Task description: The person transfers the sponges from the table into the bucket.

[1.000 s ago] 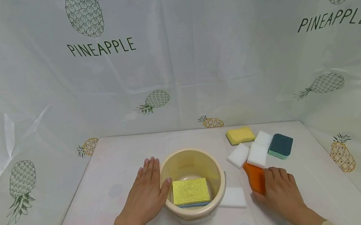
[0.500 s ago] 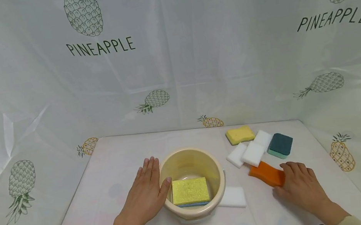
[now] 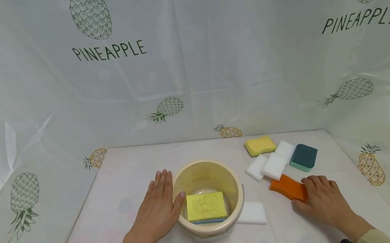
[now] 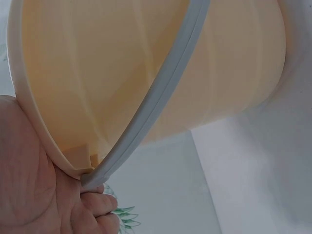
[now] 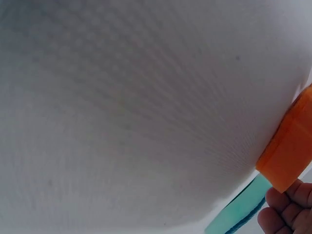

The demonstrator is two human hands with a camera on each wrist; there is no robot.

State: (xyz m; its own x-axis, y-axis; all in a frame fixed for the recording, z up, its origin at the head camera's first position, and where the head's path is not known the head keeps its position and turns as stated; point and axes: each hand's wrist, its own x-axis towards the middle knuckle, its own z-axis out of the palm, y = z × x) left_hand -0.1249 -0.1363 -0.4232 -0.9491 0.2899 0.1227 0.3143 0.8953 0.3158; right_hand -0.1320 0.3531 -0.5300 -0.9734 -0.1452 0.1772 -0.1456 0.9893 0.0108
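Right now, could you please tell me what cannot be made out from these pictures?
Head view: whether anything lies beneath the yellow-and-blue sponge in the bucket; the sponge covers it.
Head view: the left end of the nearest white pad, hidden by the bucket.
Head view: the right end of the orange sponge, hidden by the right hand.
Left wrist view: the rest of the left hand, cut off by the left and bottom edges.

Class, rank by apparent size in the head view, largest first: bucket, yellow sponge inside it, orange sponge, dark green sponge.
1. Bucket
2. Yellow sponge inside it
3. Unsure: orange sponge and dark green sponge look alike; the right hand partly hides the former.
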